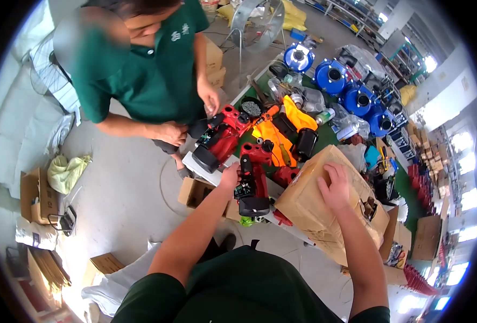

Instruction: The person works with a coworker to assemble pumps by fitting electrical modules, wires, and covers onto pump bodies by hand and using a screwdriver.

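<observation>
In the head view, my left hand [230, 176] is closed at the left side of a red-and-black machine [253, 188] with exposed wiring; its fingertips are partly hidden. A similar red-and-black machine [219, 141] stands just beyond it, in front of a co-worker in a green shirt [152, 75]. One of the co-worker's hands [208, 97] is near that second machine. My right hand [335, 188] lies with fingers apart on top of a taped cardboard box [308, 199], which sits at the table's near edge.
Orange cloths [273, 134], a black cylinder [306, 143] and a bowl of small grey parts [251, 107] lie on the green table. Blue round housings [331, 75] line its far side. A small open carton [195, 192] is below the edge, and a fan [257, 24] stands behind.
</observation>
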`<state>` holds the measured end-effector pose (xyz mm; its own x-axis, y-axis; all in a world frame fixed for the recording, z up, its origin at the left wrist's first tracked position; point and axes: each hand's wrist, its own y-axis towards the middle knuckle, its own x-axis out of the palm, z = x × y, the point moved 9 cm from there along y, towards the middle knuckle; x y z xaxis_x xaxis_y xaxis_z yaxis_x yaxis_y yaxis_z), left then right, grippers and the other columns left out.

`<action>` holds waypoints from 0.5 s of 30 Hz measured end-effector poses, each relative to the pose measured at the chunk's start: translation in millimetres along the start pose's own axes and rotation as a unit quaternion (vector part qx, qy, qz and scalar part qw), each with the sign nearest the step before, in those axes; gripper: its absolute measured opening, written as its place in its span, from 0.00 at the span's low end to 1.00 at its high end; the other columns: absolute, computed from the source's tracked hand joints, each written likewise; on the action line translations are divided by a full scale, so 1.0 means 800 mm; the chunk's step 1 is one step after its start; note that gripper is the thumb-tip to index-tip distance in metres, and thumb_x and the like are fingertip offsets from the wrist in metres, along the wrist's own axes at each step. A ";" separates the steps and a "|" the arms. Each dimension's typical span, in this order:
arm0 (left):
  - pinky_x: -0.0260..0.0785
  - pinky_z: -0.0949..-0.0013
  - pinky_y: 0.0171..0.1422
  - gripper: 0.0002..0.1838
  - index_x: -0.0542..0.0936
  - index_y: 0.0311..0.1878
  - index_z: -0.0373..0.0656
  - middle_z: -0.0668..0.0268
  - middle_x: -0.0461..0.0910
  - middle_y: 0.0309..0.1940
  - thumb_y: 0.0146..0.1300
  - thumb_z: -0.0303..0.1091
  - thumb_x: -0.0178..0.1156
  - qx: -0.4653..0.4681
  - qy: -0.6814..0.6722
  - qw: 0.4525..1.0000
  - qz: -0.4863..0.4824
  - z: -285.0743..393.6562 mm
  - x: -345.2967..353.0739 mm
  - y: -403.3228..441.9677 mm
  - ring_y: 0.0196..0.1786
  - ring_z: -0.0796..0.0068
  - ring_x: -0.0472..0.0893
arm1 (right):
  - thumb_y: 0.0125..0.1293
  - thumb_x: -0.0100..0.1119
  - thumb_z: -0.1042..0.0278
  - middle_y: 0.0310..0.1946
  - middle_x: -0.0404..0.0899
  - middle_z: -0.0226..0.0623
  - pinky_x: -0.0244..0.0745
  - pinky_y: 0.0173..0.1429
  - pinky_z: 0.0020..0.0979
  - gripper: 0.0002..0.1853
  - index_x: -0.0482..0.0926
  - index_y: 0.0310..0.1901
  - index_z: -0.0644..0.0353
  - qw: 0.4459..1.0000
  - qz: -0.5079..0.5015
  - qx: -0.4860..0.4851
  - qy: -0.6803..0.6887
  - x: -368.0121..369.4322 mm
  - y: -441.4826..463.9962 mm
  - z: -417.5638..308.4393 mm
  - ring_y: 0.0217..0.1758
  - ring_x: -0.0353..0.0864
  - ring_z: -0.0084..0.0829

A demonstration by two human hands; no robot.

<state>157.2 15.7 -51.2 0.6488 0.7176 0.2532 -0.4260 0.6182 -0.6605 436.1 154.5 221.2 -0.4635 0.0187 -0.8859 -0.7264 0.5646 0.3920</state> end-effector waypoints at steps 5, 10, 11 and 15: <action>0.65 0.71 0.36 0.15 0.80 0.57 0.48 0.71 0.85 0.40 0.71 0.40 0.63 -0.031 0.029 0.996 -0.078 -0.020 -0.003 -0.036 0.30 0.79 0.74 | 0.64 0.71 0.64 0.57 0.80 0.43 0.73 0.68 0.48 0.19 0.81 0.52 0.64 1.000 0.018 -0.004 0.001 -0.002 -0.003 0.001 0.61 0.77 0.52; 0.62 0.72 0.31 0.20 0.76 0.64 0.46 0.64 0.86 0.41 0.70 0.28 0.64 -0.042 -0.075 0.993 -0.087 -0.049 -0.009 -0.071 0.28 0.81 0.72 | 0.65 0.71 0.62 0.57 0.81 0.42 0.74 0.70 0.46 0.18 0.82 0.51 0.64 1.000 0.015 0.017 -0.005 -0.005 -0.003 0.002 0.62 0.77 0.50; 0.64 0.71 0.32 0.20 0.76 0.64 0.45 0.65 0.86 0.40 0.70 0.27 0.64 0.016 -0.016 0.998 -0.065 -0.048 -0.016 -0.072 0.28 0.80 0.74 | 0.65 0.71 0.62 0.57 0.81 0.41 0.74 0.70 0.46 0.18 0.82 0.51 0.64 1.000 0.012 0.022 -0.007 -0.005 -0.004 0.003 0.62 0.77 0.49; 0.75 0.67 0.40 0.22 0.77 0.65 0.42 0.66 0.83 0.41 0.69 0.21 0.63 0.256 0.258 0.931 0.016 -0.022 -0.018 -0.104 0.32 0.74 0.79 | 0.66 0.70 0.60 0.57 0.81 0.40 0.74 0.71 0.45 0.18 0.83 0.51 0.64 1.000 0.010 0.028 -0.008 -0.004 -0.006 0.008 0.63 0.78 0.47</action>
<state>194.1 -51.9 -12.4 0.7902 0.5715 -0.2212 -0.6105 0.7653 -0.2041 444.4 156.9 220.5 -0.4689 0.0431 -0.8822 -0.6875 0.6093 0.3951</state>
